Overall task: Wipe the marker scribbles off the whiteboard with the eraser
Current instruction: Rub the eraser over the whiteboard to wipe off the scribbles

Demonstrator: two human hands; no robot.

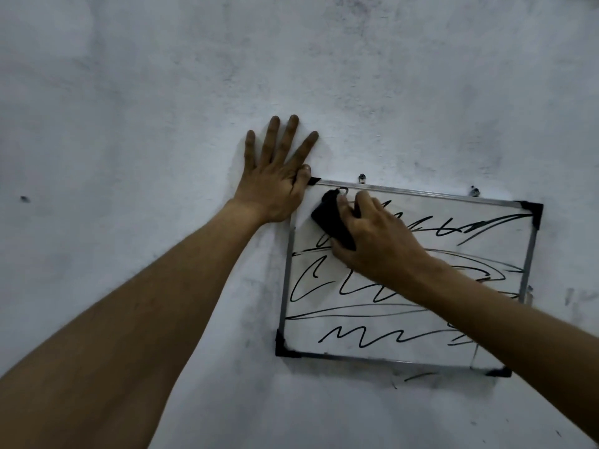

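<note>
**Step in hand:** wipe at its start, by my reading. R hand [379, 241] grip is closed round the eraser [334, 222], fingers and thumb curled on it. Eraser sits against the whiteboard [382, 351] at upper-L corner, just under the top rail. L hand [275, 186] lies flat on the wall [162, 124], fingers spread wide, holding nothing. Its thumb touches the top-L corner cap, apparently to steady the board.

**Progress:** judged early. Only a small patch by the eraser looks bare. Scribbles [340, 315] cover most of the face, approx. four rows.

**Next move calls for:** firm, even pressure. Strokes L to R along the top row, then down row by row. L hand should brace, since the board hangs from two small hooks [361, 178] and sits crooked, R side lower. Risk: it may swing or lift off.

**Materials/shapes:**
- Board: glossy white face, thin metal-look frame, black corner caps [533, 210], prob. plastic.
- Eraser: dark, blocky, matte. Wiping face not visible.
- Marks: black lines, thin to medium, loops and zigzags.
- Wall: pale, rough, mottled w/ grey smudges. Stray dark strokes on it below the bottom rail, outside the task as worded.
</note>
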